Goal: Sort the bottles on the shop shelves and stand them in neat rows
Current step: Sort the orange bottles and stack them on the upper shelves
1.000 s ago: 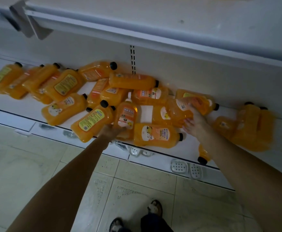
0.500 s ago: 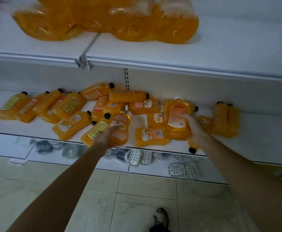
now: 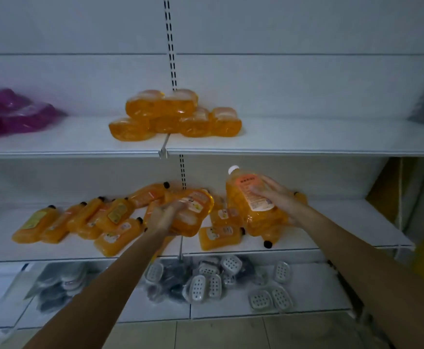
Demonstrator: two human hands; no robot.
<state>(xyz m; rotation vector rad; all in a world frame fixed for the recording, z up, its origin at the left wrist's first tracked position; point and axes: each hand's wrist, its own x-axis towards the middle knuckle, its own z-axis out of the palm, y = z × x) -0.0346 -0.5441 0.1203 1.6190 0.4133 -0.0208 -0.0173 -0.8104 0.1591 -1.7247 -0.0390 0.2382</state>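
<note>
The white-capped bottle (image 3: 246, 197) of orange liquid, label writing too blurred to read, is held near-upright above the middle shelf (image 3: 344, 222), right grip (image 3: 279, 201) curled round it. The left grip (image 3: 164, 217) clasps a second bottle (image 3: 195, 207) over black-capped bottles (image 3: 85, 220) lying there.

Left forearm (image 3: 105, 285), right forearm (image 3: 357, 250): both bare, slim, uncovered as far as view reaches. Left hand (image 3: 164, 217), right hand (image 3: 279, 201): bare as well. Fingers (image 3: 262, 190) slender. Left hand's outline smeared by blur, detail there unclear.
</note>
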